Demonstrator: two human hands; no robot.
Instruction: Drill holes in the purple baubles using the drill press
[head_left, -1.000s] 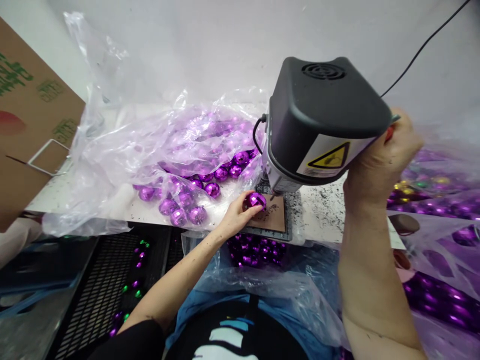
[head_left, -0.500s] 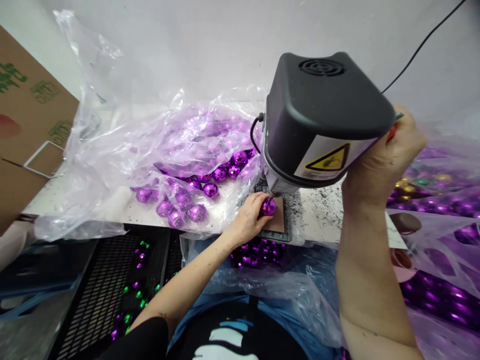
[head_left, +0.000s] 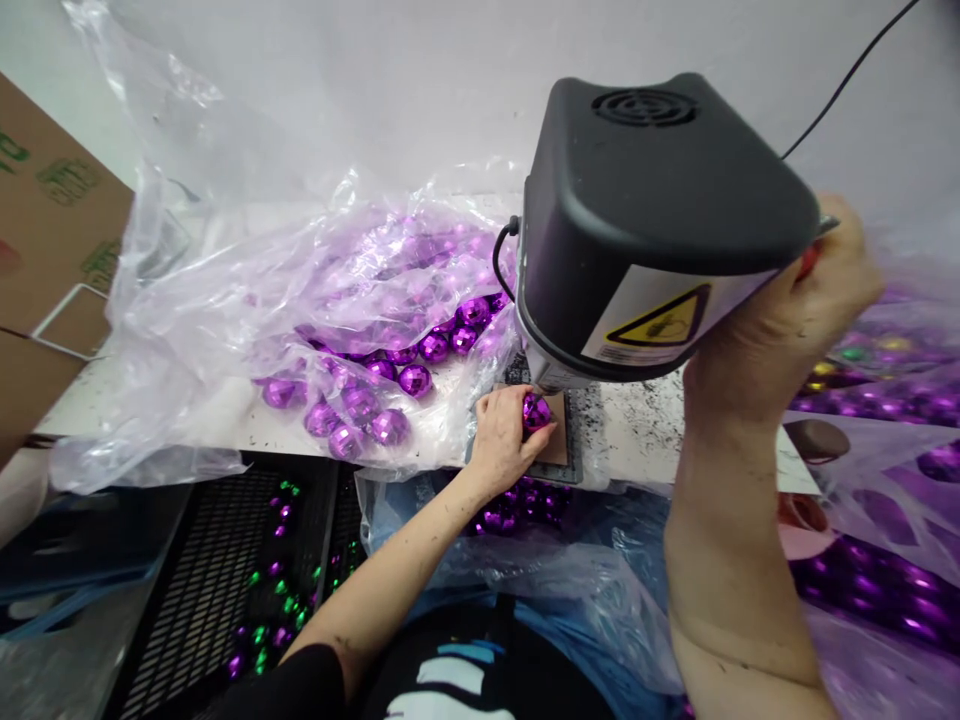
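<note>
My left hand (head_left: 504, 432) is closed round a shiny purple faceted ball bauble (head_left: 536, 411), thumb on the near side. The bauble sits over a brown pad (head_left: 553, 446) on the base plate, just under the nose of a black bench drill press (head_left: 667, 200). The drill bit is hard to make out from here. At the far right side of the drill head, my right hand (head_left: 814, 285) is wrapped round the drill press handle, of which a bit of red and a metal end show. Most of those fingers are hidden behind the head.
Purple baubles (head_left: 390, 427) lie left of the drill, partly under clear plastic sheeting (head_left: 202, 330). A cardboard box (head_left: 60, 220) stands far left. More baubles fill a bag (head_left: 525, 505) below the table edge and lie at right. Dark shavings (head_left: 630, 410) litter the white tabletop.
My right hand has moved a little up and to the right. The bauble has been turned in my left hand, and the drill bit that met its top no longer shows clearly.
</note>
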